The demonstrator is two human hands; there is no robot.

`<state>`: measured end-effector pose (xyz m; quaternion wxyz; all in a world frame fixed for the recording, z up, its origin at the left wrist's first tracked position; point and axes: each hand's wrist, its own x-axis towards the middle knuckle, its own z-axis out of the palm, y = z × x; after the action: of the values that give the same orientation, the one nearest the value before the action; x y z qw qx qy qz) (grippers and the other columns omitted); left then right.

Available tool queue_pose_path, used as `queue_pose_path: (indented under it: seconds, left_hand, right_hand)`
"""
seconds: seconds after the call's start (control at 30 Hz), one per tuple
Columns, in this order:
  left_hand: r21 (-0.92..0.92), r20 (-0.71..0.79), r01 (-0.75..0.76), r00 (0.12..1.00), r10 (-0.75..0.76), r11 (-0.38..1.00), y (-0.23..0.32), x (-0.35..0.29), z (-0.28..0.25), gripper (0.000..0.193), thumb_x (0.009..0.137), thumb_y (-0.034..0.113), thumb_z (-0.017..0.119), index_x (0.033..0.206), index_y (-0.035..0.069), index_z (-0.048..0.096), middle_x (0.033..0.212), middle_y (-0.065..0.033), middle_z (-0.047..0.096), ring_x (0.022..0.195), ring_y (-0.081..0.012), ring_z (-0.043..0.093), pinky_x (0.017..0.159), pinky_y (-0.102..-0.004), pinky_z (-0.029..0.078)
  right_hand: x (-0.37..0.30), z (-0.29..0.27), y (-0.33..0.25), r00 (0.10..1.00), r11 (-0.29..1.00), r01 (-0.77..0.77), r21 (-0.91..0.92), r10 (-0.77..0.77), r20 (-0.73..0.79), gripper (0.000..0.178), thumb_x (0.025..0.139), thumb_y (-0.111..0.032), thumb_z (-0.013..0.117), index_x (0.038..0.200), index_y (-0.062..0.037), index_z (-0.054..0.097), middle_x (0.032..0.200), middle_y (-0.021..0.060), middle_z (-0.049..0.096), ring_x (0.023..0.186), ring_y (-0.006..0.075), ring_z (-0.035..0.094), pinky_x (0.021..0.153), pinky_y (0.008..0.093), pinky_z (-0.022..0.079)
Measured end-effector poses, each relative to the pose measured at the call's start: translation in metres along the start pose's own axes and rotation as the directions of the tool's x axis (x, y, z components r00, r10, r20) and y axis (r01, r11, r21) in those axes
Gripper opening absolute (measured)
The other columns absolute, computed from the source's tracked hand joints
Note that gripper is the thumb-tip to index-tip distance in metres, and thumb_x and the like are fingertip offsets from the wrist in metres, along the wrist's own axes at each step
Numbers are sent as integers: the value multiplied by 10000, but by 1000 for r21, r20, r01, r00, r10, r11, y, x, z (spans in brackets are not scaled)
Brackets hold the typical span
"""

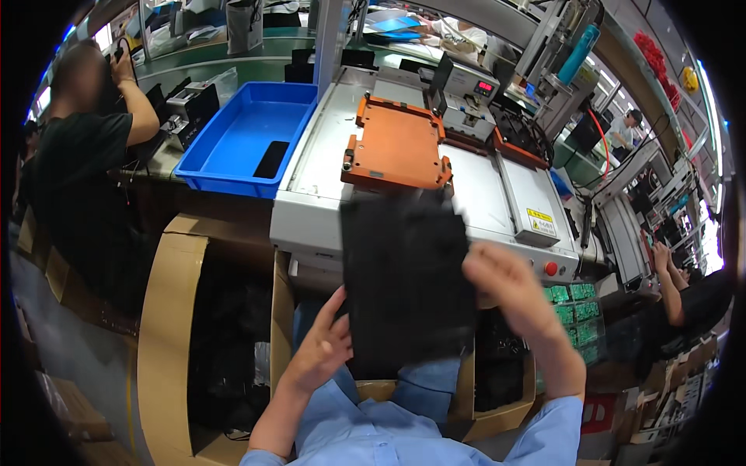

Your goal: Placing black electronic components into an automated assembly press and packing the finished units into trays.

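Note:
A flat black rectangular panel (408,283), smeared by motion, is held up in front of me between both hands. My left hand (322,346) grips its left edge, thumb and fingers against the side. On the right edge, my right hand (505,283) is closed, its fingers partly blurred. Just beyond the panel lies an orange fixture plate (398,140) with raised corner blocks, mounted on the white machine bed (482,190). The panel's far edge overlaps the plate's near side in view but looks nearer to me.
A blue tray (241,128) with a small black plate (271,159) stands left of the machine. Cardboard boxes (167,334) of black parts flank my legs. A red button (551,268) and green circuit boards (575,311) are at right. Other people work on both sides.

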<state>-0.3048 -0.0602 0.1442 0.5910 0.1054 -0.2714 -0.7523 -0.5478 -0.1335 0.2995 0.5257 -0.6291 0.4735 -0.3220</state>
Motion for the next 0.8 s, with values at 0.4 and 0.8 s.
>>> queue_pose_path:
  seconds: [0.4,0.8]
  left_hand:
    - [419,-483,119,869,110,900,-2,-70,-125,527,948,221,547,1388,5,352,1186,-201,563,1074,-291,592,928,-380,482]
    - [267,-591,0,789,164,964,8,-79,-145,424,940,144,542,1316,-8,420,1048,-161,602,921,-260,652,824,-348,549]
  right_hand:
    - [184,-86,-44,990,994,-106,-41,101,-103,185,880,-273,645,876,-89,664,785,-6,652,666,72,576,638,226,462]
    - [209,-77,14,912,855,-379,354,410,-13,223,847,-315,716,885,-110,637,710,-21,617,607,96,555,593,242,449]
